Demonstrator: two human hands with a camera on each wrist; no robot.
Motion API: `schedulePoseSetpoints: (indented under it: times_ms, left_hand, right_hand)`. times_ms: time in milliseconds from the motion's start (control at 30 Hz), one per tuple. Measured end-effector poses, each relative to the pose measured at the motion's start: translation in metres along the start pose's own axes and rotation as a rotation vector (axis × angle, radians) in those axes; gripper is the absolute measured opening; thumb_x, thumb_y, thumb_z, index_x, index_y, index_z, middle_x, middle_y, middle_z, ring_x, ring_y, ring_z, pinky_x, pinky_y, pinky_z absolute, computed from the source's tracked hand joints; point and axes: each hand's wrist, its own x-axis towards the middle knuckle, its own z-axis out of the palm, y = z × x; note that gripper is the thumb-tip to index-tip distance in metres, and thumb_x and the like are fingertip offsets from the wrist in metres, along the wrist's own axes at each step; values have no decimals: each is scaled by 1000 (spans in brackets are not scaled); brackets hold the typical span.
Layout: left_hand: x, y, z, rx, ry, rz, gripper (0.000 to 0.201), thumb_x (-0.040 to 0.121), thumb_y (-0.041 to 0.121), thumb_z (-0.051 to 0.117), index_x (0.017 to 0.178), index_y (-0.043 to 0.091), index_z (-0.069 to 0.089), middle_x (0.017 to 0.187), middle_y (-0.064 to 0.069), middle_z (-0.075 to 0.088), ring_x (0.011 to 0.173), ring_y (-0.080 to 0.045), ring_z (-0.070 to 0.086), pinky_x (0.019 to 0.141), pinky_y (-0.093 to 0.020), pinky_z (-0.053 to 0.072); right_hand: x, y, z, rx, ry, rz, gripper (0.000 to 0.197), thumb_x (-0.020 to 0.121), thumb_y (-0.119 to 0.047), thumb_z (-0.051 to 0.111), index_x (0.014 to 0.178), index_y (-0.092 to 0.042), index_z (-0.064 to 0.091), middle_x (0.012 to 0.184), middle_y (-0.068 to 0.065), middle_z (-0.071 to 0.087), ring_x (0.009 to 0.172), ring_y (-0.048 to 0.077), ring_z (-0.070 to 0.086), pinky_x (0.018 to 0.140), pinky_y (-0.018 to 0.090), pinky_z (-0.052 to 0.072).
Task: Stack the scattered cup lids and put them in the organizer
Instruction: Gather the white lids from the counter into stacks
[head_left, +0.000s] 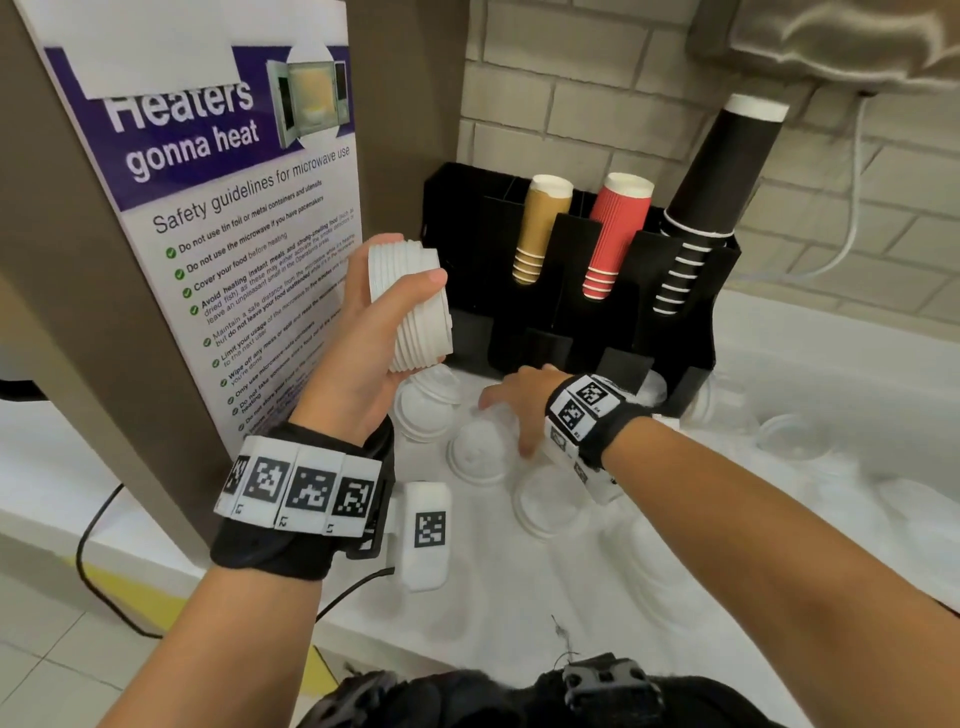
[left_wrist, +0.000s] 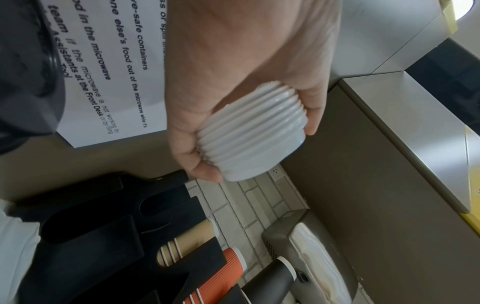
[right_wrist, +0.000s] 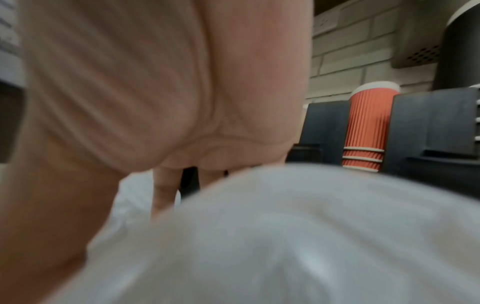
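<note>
My left hand (head_left: 413, 260) is raised in front of the poster and grips a stack of several white lids (head_left: 421, 322) on its side, thumb across the front. The left wrist view shows the same stack (left_wrist: 249, 131) held between thumb and fingers. My right hand (head_left: 506, 423) reaches down onto the white counter just before the black organizer (head_left: 457, 208), its fingers spread over a lid (head_left: 496, 415); whether they grip it is hidden. Loose lids (head_left: 426, 410) (head_left: 475, 452) (head_left: 545, 499) lie around it. The right wrist view is blurred, showing the palm and a white lid (right_wrist: 285, 236) close up.
The organizer holds brown cups (head_left: 540, 228), red cups (head_left: 618, 234) and a tall stack of black cups (head_left: 711, 182). A poster panel (head_left: 234, 208) stands at the left. More lids (head_left: 784, 436) lie to the right. A dispenser (head_left: 831, 41) hangs above.
</note>
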Motion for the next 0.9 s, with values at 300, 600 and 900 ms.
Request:
schedulePoseSetpoints:
  times_ms: [300, 600, 900]
  left_hand:
    - [-1, -2, 1, 9, -5, -7, 43, 70, 33, 71, 108, 42, 54, 112, 6, 57, 103, -16, 58, 71, -36, 53]
    - [-2, -22, 21, 100, -100, -97, 40, 70, 37, 68, 107, 43, 54, 106, 9, 56, 96, -14, 56, 61, -31, 53]
    - [-22, -65, 43, 134, -276, -260, 41, 73, 42, 67, 112, 47, 54, 121, 0, 59, 111, -23, 60, 72, -34, 53]
  right_hand:
    - [5, -2, -5, 79, 379, 210, 96, 68, -55, 77, 144, -14, 33, 139, 14, 38, 127, 33, 39, 96, 43, 44]
    - [-45, 29, 9, 1359, 705, 183, 43, 77, -43, 75, 101, -11, 59, 95, 3, 64, 92, 19, 63, 67, 24, 49]
    - [-125, 1, 64, 1786, 781, -382, 61, 71, -27, 73, 128, -39, 54, 120, 8, 63, 110, 26, 63, 91, 44, 54]
